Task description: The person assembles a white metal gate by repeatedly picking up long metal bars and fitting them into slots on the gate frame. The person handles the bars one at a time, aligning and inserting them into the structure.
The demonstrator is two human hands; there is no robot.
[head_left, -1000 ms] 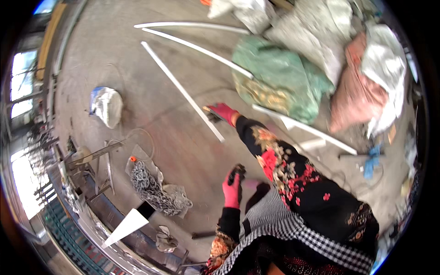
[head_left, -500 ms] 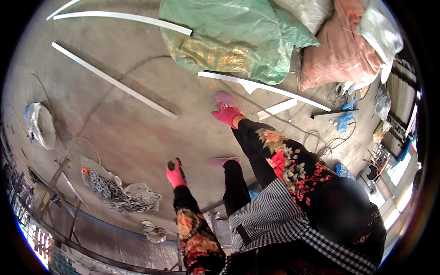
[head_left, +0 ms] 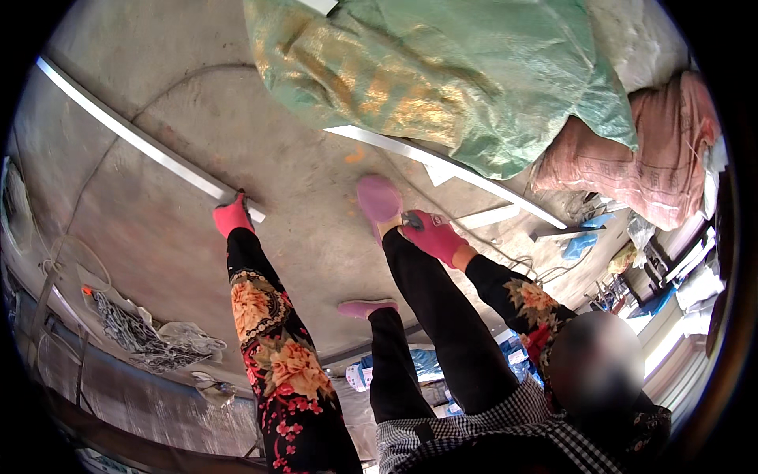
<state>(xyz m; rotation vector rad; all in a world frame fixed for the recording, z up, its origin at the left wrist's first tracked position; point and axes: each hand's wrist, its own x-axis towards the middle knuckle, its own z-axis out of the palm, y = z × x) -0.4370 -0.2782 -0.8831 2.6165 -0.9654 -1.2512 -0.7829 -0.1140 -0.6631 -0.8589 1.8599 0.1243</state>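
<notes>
A long white bar (head_left: pixel 158 150) slants across the floor at the left. My left hand (head_left: pixel 233 216), in a pink glove with dark fingers, is closed around it close to its near end, and a short stub shows past the fingers. In a matching pink glove, my right hand (head_left: pixel 434 237) is beside my lower leg, just behind the forward pink shoe (head_left: pixel 379 197). Its fingers look curled in, and nothing shows in them. A second white bar (head_left: pixel 474 180) lies partly beneath the green woven sheet (head_left: pixel 442 87).
A reddish woven sack (head_left: pixel 632 166) stands at the right beside the green sheet. A shorter white piece (head_left: pixel 489 216) and a blue plastic scrap (head_left: pixel 580 242) lie near it. A grey heap of chain-like material (head_left: pixel 134 324) rests at lower left. A thin cable crosses the floor.
My left hand has reached forward and left to the bar's end and closed on it. My right hand has drawn back beside my leg. My view has shifted and come closer to the floor.
</notes>
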